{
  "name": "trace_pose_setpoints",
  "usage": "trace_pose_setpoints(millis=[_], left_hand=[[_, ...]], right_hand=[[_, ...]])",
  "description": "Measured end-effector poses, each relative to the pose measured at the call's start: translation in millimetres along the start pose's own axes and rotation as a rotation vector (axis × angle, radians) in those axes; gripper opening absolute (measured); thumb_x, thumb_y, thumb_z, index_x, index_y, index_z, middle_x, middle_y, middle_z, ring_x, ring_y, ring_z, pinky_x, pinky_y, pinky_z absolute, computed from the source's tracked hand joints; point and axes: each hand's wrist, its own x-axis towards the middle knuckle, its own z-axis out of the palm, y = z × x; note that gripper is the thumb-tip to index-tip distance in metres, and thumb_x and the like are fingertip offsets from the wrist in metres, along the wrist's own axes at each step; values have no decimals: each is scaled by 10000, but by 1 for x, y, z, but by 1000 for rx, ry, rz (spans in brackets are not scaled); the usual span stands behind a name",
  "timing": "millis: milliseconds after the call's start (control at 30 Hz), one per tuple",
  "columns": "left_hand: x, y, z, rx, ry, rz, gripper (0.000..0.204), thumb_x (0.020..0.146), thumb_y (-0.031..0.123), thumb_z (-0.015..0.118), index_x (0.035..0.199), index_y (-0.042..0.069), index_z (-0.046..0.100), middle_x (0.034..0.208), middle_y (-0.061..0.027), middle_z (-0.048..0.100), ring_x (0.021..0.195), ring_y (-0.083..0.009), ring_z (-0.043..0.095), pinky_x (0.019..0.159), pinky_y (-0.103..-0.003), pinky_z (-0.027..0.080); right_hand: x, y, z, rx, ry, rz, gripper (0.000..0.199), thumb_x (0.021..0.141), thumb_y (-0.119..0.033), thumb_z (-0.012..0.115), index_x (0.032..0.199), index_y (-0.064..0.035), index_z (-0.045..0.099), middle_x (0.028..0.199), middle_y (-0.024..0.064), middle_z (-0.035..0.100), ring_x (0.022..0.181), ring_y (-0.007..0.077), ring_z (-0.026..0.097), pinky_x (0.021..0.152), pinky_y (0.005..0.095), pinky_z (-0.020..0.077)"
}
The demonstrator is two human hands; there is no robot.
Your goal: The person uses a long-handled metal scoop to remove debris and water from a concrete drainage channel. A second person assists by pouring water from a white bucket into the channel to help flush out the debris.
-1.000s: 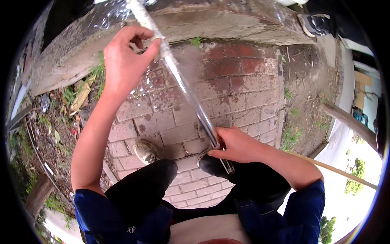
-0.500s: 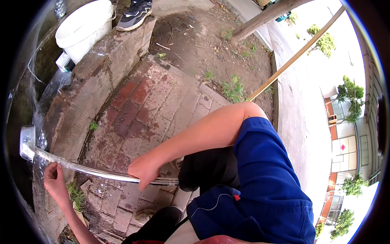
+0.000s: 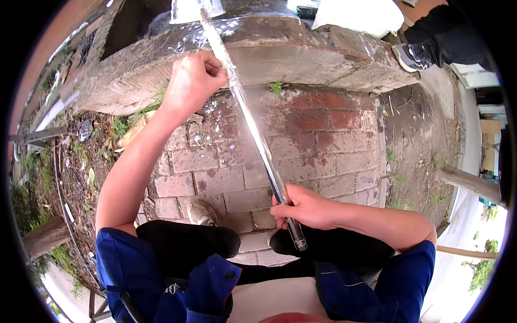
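Fingers (image 3: pixel 212 67) of the left hand (image 3: pixel 191 83) and of the right hand (image 3: pixel 301 207) close round a long metal pipe (image 3: pixel 253 129) held over brick paving (image 3: pixel 323 140)

The spread grip steadies the pipe, its far end resting on a concrete ledge (image 3: pixel 280 48). Half a second earlier the view faced sideways and the pipe ran level across the picture; now it runs away from the person

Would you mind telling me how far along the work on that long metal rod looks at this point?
Done: the metal rod is held at both ends, its far end over the wet concrete ledge. In hand: the left hand grips the upper part, the right hand the lower end near the knees, above the brick paving. Left: the rod looks dusty or wet along its length; how much remains cannot be judged.
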Motion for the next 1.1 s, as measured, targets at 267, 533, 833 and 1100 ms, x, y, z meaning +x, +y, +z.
trace_pose_setpoints(millis=[267,533,833,1100], left_hand=[[-12,2,29,-141,138,-117,265,764,155,750,913,-62,716,819,-176,746,741,-224,738,739,-331,584],[-11,5,35,-204,165,-188,293,756,188,776,922,-49,735,840,-141,760,767,-191,734,770,-324,577],[-10,-21,41,-367,124,-104,321,861,202,771,1068,-38,716,926,-137,770,853,-162,743,806,-303,589],[-4,-36,46,-500,55,-70,319,851,158,779,1087,-28,673,968,-111,757,851,-148,732,809,-303,595]], right_hand=[[-1,19,-8,-123,99,16,206,1020,-155,597,1087,-27,451,896,75,603,805,142,639,729,323,543],[-1,17,-6,-199,167,-30,202,1021,-160,594,1065,-25,451,855,66,591,770,142,642,693,314,537],[-5,20,-6,-361,268,-95,224,1004,-173,586,1004,2,446,795,87,598,684,176,687,602,336,539],[-8,14,-8,-395,246,-91,192,1004,-141,584,995,-20,435,777,68,588,680,168,690,605,325,553]])
